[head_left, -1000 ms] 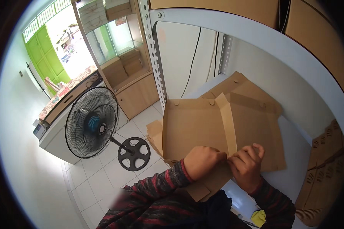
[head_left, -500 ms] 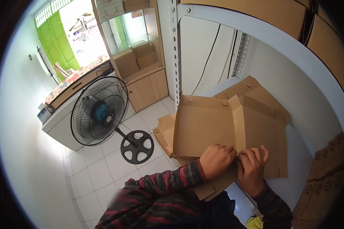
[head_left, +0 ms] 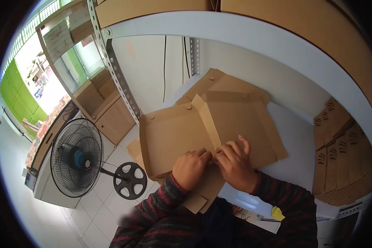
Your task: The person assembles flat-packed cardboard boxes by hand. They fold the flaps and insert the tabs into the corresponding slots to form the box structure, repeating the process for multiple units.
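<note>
A partly folded brown cardboard box (head_left: 175, 138) lies opened out in front of me. Its left half has raised walls, and its right half spreads out as a lid panel. At the near end of the crease between the halves, my left hand (head_left: 190, 168) is closed on the cardboard edge. My right hand (head_left: 237, 167) pinches the same spot from the other side, its thumb and fingers bent and one finger raised. The fingertips of both hands nearly meet, and they hide the exact flap between them. Another flat cardboard piece (head_left: 213, 80) lies beneath the box at the back.
The white shelf surface (head_left: 295, 136) carries the box. Stacked folded cartons (head_left: 345, 159) stand at the right. A metal shelf beam (head_left: 235, 25) with boxes above crosses overhead. A standing fan (head_left: 80, 159) is on the tiled floor at left. A yellow cloth (head_left: 277, 213) lies near my right forearm.
The view has swung to the right, so the box and fan sit farther left in it. Both hands stay pinched at the same corner of the box.
</note>
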The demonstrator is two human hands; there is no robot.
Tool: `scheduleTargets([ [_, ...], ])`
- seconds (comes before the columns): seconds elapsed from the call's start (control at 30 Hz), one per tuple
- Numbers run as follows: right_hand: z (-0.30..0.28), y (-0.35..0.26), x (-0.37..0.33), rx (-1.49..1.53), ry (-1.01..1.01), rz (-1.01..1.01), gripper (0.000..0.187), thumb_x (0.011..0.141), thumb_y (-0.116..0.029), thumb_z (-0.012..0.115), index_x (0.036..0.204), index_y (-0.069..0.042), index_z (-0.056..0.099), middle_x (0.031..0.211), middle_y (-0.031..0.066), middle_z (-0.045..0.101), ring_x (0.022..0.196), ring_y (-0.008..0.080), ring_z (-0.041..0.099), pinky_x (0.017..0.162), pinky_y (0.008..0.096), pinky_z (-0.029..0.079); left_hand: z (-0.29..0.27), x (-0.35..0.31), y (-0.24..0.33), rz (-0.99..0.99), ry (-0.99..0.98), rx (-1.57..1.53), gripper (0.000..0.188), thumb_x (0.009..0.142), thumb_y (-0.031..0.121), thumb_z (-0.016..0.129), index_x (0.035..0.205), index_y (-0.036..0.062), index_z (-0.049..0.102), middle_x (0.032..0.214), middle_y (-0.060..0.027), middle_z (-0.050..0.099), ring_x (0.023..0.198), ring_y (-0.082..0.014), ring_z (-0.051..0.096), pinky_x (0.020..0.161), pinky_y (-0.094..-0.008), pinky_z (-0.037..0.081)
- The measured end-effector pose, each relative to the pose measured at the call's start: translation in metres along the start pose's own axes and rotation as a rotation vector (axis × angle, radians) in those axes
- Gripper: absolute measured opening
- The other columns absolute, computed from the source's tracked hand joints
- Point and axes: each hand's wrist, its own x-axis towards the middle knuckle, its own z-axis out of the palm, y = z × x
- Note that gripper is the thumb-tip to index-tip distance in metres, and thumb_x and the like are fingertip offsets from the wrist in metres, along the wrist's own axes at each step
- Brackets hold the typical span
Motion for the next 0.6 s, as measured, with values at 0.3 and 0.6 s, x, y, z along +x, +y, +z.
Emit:
scheduleTargets([
  [0.3,-0.098,0.01,0.017,0.083,-0.244,0.198,0.063,0.073,-0.034,0.08,0.123,-0.003,0.057,0.122,0.0145,0.055,0.112,0.0334,0.053,0.1,0.0466,0.039,-0.034,-0.016,0.013,0.066,0.06,-0.124,0.027,0.08,0.016,0.07,0.104,0.0042,0.064,0.099,-0.013,0.062,0.09,-0.0335,0.062,0.075,-0.0427,0.051],
  [0.6,-0.058,0.002,-0.045,0.001,-0.057,0.364,0.068,0.065,-0.013,0.083,0.127,-0.005,0.058,0.131,0.0156,0.051,0.113,0.0355,0.053,0.094,0.0462,0.043,-0.103,-0.054,-0.063,-0.222,0.352,-0.079,0.032,0.081,0.005,0.07,0.112,-0.0007,0.061,0.11,-0.0156,0.063,0.101,-0.0349,0.062,0.087,-0.0391,0.049],
])
